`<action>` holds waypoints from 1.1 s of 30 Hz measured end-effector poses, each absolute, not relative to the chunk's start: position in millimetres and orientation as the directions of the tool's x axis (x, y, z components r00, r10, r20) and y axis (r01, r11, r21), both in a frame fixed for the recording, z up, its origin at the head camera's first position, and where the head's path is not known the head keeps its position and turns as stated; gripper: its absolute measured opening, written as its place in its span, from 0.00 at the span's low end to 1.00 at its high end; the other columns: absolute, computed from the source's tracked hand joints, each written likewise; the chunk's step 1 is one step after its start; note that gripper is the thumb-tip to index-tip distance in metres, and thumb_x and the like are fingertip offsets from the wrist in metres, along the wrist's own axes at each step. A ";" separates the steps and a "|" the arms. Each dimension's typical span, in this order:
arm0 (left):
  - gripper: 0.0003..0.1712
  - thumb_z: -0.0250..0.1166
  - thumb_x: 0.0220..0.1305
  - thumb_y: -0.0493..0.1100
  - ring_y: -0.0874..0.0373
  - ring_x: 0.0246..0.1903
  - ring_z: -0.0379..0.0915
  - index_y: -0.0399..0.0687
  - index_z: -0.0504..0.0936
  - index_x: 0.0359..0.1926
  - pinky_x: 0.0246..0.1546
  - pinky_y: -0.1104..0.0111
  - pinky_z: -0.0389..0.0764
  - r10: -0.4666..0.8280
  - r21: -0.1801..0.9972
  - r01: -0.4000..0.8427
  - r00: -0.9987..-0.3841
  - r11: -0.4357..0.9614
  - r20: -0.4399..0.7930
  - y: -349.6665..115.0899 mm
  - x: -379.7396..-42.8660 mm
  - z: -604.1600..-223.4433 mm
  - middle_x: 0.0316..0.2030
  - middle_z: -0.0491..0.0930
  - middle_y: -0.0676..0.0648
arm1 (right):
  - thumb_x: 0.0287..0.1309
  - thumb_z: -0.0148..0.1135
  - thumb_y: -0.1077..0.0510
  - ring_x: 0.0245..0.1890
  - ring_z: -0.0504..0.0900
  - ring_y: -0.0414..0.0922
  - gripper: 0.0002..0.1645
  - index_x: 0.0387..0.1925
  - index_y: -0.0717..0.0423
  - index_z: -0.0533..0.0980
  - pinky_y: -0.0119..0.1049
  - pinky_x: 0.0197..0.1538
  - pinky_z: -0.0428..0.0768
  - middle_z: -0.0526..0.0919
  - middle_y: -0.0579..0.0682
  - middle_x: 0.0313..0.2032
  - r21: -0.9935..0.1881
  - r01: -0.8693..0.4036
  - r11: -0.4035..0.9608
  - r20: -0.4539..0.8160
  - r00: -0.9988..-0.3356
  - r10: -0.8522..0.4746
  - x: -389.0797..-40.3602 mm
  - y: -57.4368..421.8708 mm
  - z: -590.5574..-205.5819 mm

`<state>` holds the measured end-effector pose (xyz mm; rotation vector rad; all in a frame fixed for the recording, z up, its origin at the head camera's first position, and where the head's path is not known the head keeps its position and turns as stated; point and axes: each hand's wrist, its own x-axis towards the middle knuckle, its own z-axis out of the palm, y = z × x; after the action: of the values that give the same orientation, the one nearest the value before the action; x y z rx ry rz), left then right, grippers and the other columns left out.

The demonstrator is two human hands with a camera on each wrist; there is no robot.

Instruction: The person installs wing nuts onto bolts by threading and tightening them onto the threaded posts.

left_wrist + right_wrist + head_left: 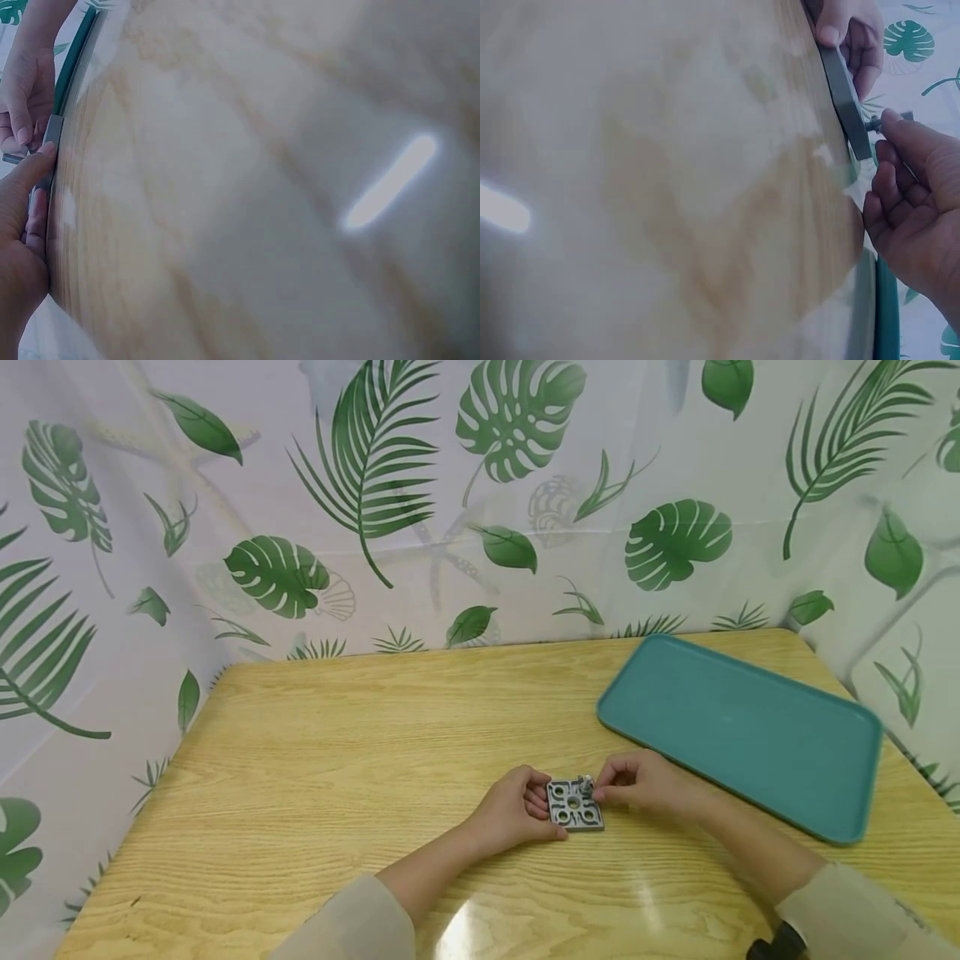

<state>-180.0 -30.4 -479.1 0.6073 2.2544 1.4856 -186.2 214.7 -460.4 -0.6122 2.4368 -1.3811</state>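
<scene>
A square grey plate [575, 817] with several round holes and curved grooves lies flat over the wooden table. My left hand [510, 812] holds it by the left side, with the thumb along the near edge. At the plate's far right corner is a small silvery metal piece [586, 786], possibly a screw. My right hand [643, 782] pinches this piece between thumb and index finger. From the right wrist view, the plate [844, 101] appears edge-on. There the small piece [873, 126] sticks out from its face, partly covered by the right thumb.
A teal rectangular tray [742, 718] lies at the right of the wooden table [337, 760], just beyond my right forearm. Behind the table hangs a white cloth [420, 568] with a green leaf print. Lamp glare shines on the tabletop.
</scene>
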 end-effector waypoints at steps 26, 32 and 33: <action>0.37 0.78 0.42 0.38 0.67 0.32 0.72 0.37 0.70 0.53 0.35 0.79 0.79 0.541 0.921 0.142 -0.837 0.364 -0.085 -27.1 -182.4 -477.9 0.38 0.73 0.50 | 0.65 0.55 0.61 0.43 0.78 0.34 0.15 0.48 0.66 0.79 0.29 0.43 0.79 0.82 0.58 0.46 -0.922 -0.231 0.312 -0.067 -0.696 -0.715 -229.5 223.3 -459.1; 0.38 0.78 0.42 0.38 0.66 0.32 0.72 0.37 0.70 0.54 0.35 0.78 0.79 0.535 0.920 0.134 -0.840 0.367 -0.092 -28.1 -182.8 -477.5 0.38 0.73 0.50 | 0.64 0.56 0.64 0.38 0.78 0.35 0.13 0.44 0.71 0.79 0.29 0.37 0.78 0.83 0.51 0.42 -0.923 -0.295 0.248 0.013 -0.667 -0.745 -230.2 222.4 -460.5; 0.38 0.78 0.42 0.38 0.66 0.32 0.72 0.37 0.70 0.54 0.35 0.78 0.79 0.535 0.920 0.133 -0.840 0.369 -0.093 -28.1 -182.7 -477.2 0.38 0.73 0.50 | 0.64 0.56 0.64 0.37 0.78 0.35 0.13 0.43 0.71 0.79 0.29 0.36 0.78 0.83 0.50 0.41 -0.923 -0.292 0.250 0.012 -0.672 -0.740 -229.9 222.5 -460.6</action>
<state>-182.7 -28.1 -477.2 0.5828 2.2583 1.4652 -229.9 222.5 -460.6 -0.9394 2.1000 -1.4092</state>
